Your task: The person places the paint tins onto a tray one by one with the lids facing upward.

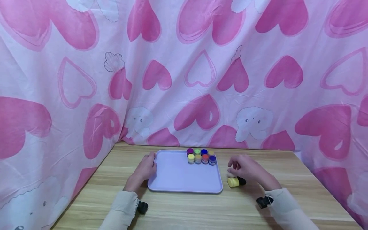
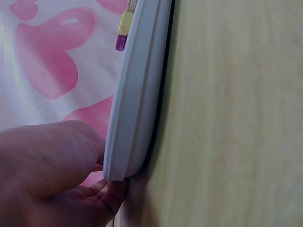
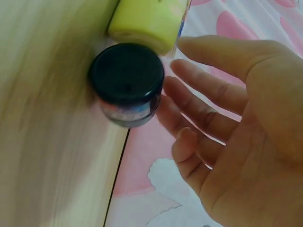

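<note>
My left hand (image 1: 147, 165) grips the left edge of a pale lilac tray (image 1: 172, 174), its thumb over the rim; in the left wrist view the fingers (image 2: 111, 198) show at the tray's corner. Small paint jars with coloured lids stand at the tray's back right, among them a yellow one (image 1: 191, 158), a red one (image 1: 205, 158) and a dark blue one (image 1: 212, 160). Right of the tray, my right hand (image 1: 247, 167) holds nothing, fingers loosely bent. Close by its fingertips are a black-lidded jar (image 3: 127, 78) and a yellow jar (image 3: 144, 23), side by side.
The wood-grain table (image 1: 184, 210) reaches back to a pink heart-patterned cloth (image 1: 198, 80), which hangs behind and at both sides. Black straps with small devices (image 1: 264, 202) sit on both wrists.
</note>
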